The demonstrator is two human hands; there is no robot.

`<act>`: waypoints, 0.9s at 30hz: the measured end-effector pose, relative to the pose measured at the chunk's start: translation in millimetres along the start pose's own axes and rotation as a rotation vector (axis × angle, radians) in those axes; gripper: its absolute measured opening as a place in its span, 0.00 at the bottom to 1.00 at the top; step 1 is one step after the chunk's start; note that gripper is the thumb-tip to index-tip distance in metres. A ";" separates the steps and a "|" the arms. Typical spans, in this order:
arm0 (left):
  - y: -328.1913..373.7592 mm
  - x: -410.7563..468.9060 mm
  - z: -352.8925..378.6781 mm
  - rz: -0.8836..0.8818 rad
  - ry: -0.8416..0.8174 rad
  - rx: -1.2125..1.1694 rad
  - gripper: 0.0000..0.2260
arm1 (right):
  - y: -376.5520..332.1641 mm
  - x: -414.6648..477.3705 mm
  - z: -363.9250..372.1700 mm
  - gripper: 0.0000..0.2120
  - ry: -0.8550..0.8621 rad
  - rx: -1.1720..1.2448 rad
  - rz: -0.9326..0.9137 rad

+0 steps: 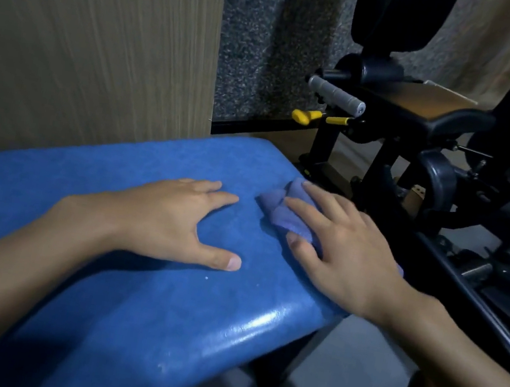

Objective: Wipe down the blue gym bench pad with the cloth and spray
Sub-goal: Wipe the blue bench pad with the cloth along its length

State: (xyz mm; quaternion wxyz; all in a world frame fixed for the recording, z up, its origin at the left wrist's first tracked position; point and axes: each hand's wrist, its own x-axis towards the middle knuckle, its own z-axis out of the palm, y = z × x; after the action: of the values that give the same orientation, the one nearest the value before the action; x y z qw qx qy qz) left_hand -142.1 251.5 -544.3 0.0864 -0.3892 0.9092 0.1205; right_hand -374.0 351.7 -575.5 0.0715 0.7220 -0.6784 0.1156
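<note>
Your left hand (172,216) and right hand (345,252) lie flat on the blue bench pad (126,307).
Fingers spread; the right presses the cloth (281,211) at the pad's right edge. Gym machine (427,121) beside the pad, wood-grain wall (88,30) behind.

The blue pad (126,307) carries a crumpled cloth (281,211) near its right edge. The right hand (348,253) presses flat on it, and the left hand (172,216) rests spread on the pad just beside.
</note>
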 end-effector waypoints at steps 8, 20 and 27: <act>0.2 0.8 3.3 -0.037 -0.001 -0.035 0.52 | 22.5 2.7 -2.5 0.24 -0.020 0.111 -0.093; 7.6 -17.3 10.8 -0.086 0.122 0.019 0.49 | 17.0 -21.4 -4.9 0.27 -0.034 0.070 -0.247; 7.3 -26.9 17.7 -0.087 0.145 0.124 0.47 | 39.0 35.4 11.5 0.24 -0.115 0.164 0.115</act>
State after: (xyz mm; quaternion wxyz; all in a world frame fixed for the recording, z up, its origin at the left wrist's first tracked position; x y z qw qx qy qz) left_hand -127.9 279.8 -553.4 0.0493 -0.4298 0.9010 0.0317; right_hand -410.2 311.9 -579.3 -0.0335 0.6909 -0.7099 0.1328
